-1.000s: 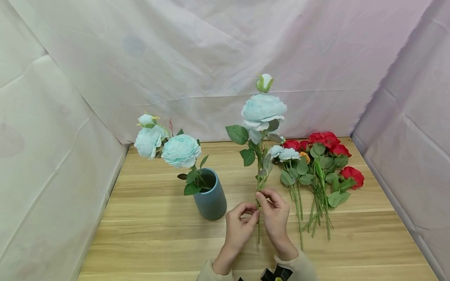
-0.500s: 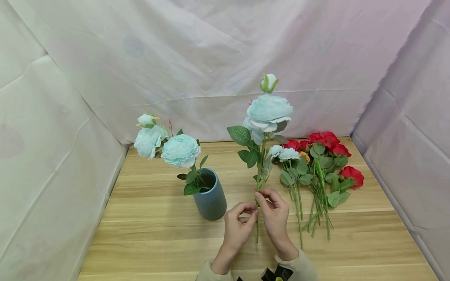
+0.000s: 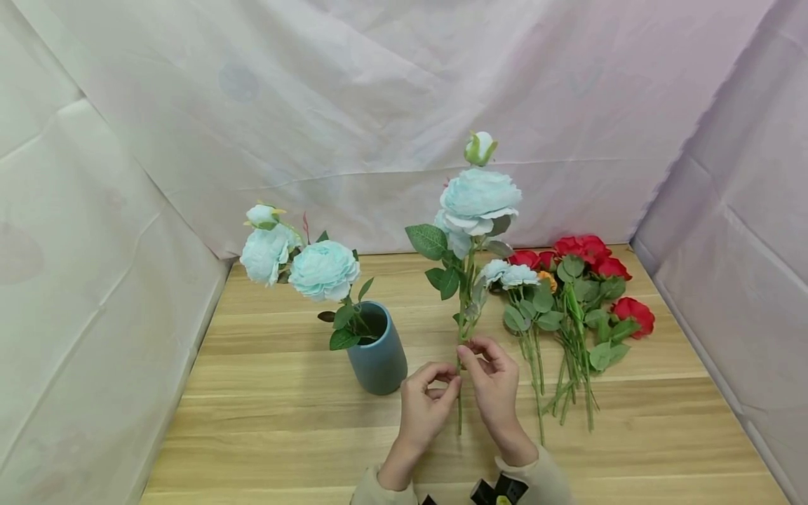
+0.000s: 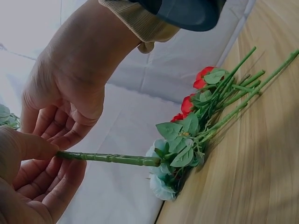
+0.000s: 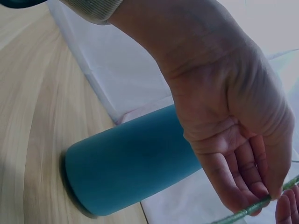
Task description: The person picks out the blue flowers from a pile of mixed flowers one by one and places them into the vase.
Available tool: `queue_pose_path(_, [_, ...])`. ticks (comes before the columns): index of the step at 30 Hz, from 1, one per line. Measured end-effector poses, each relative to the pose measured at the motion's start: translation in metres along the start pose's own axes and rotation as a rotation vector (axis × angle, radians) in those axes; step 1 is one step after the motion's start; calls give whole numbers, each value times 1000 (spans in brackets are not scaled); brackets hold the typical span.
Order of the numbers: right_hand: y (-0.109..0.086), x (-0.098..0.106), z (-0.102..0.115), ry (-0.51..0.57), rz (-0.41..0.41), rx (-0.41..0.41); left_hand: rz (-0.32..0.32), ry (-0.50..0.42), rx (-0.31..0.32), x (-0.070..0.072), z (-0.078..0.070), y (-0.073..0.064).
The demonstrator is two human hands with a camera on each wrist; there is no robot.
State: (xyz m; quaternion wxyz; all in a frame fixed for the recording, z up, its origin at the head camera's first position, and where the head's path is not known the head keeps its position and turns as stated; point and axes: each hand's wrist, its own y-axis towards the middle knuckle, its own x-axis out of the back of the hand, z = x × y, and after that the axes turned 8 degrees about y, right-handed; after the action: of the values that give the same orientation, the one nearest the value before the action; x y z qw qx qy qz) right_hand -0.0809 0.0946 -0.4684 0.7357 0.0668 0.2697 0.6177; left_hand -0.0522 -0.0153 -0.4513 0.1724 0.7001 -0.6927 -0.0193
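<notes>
An artificial flower (image 3: 480, 200) with a pale blue bloom, a bud on top and green leaves stands upright in both hands, right of the vase. My left hand (image 3: 426, 407) pinches its stem (image 4: 112, 158) low down between thumb and fingers. Just above, my right hand (image 3: 495, 382) pinches the same stem between thumb and fingertips. The stem's cut end sticks out below the left fingers. Left of the hands stands a blue vase (image 3: 379, 365), also large in the right wrist view, where the vase wall (image 5: 131, 161) shows behind the right hand. Pale blue flowers (image 3: 325, 270) lean leftward out of it.
On the right of the wooden table (image 3: 271, 421) lie several red roses (image 3: 633, 317), small light blue flowers (image 3: 520, 275) and an orange one (image 3: 547, 282), stems toward the front. A pale cloth backdrop (image 3: 379, 105) closes off the back and sides.
The held flower swayed right, then slightly back left, and its stem's lower end drifted a little left. Both hands keep their pinch and have barely moved. The vase and lying flowers stay put.
</notes>
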Motion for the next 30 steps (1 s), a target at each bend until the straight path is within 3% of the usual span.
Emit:
queue_pose_path(12, [0,10,0,-37,-15,-46,-47,-1,-40,5,-1,2])
queue_pose_path(25, [-3,39,-9,-128,-111,-130,-92,7,-66,8,-1,4])
queue_pose_path(30, [-1,43,-4,-175,-144,-161,-116,8,-114,10,-1,4])
